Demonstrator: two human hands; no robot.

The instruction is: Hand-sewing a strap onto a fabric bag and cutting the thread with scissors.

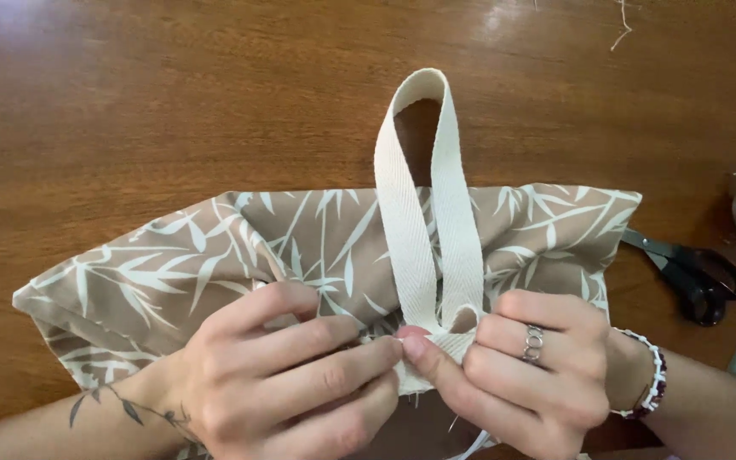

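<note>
Two hands pinch a cream strap against a leaf-print fabric piece on a wooden table.

The left hand (287,375) and the right hand (526,362) meet fingertip to fingertip, both clamped on the lower ends of the cream webbing strap (426,204), pressing them onto the near edge of the tan fabric (163,273) with its white leaf pattern. The strap runs away from the hands across the cloth as a narrow loop, its bend lying on the bare wooden table (172,94) beyond the fabric's far edge. Black-handled scissors (692,273) lie just right of the fabric. A stray thread (622,30) lies at the table's far right.
</note>
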